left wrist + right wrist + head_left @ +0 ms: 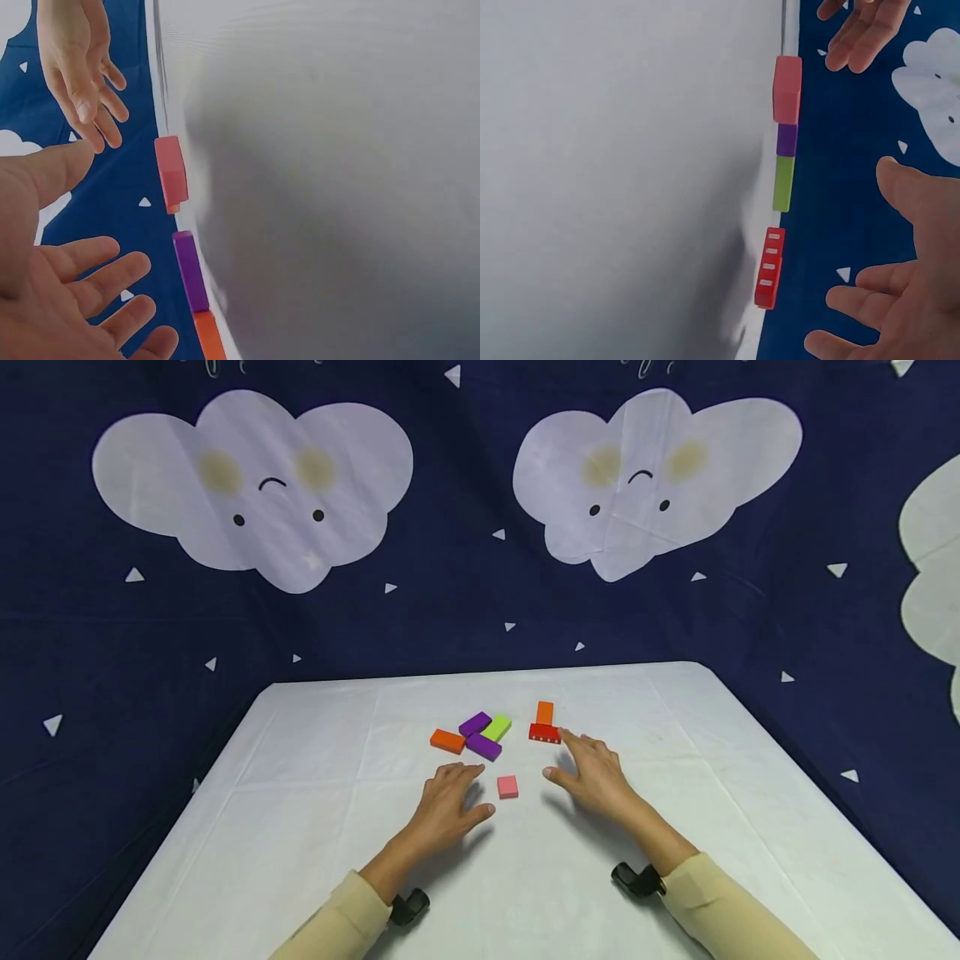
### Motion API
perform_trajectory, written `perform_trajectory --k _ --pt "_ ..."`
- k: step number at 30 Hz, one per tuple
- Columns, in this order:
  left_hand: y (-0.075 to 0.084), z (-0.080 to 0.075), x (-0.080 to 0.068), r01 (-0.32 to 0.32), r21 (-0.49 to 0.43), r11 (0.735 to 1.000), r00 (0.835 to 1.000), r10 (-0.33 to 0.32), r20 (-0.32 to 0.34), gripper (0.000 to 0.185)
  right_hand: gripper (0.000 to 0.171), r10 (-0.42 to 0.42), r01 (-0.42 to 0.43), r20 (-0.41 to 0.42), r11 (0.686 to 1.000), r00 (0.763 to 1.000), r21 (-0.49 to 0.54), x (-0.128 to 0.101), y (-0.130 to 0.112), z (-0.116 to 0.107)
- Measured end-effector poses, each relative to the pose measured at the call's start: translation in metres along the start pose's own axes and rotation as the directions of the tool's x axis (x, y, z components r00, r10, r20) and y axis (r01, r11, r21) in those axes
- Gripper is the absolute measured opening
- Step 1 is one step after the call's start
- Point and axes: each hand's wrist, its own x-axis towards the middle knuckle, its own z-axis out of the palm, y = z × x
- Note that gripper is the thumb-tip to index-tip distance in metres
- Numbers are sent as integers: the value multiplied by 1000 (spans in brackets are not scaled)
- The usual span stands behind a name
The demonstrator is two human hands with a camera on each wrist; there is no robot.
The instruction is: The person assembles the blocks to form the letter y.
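Observation:
My left hand (445, 807) hovers over the table with its fingers spread and nothing in it, to the left of a small pink block (507, 787). On the block's other side my right hand (597, 774) is also empty, its index fingertip overlapping the right end of a red block with white dots (545, 733) in the head view. Behind that red block lies an orange block (545, 713). Beyond the left hand sit a second orange block (447, 742), two purple blocks (483, 746) and a lime green block (497, 728), close together. The pink block (172, 169) also shows in both wrist views.
A white cloth covers the table (315, 827). Behind it hangs a dark blue curtain (450, 627) with clouds and small triangles. Black wrist cameras (637, 881) sit by both sleeve cuffs.

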Motion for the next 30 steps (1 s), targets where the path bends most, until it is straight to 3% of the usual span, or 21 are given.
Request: perform_trajectory --k 18,30 --pt "-1 7 24 16 -77 997 1000 -15 20 52 69 90 -91 26 993 996 75 25 17 8" --pt "-1 12 29 37 -56 998 998 -34 47 51 68 176 -181 76 981 981 69 35 18 16"
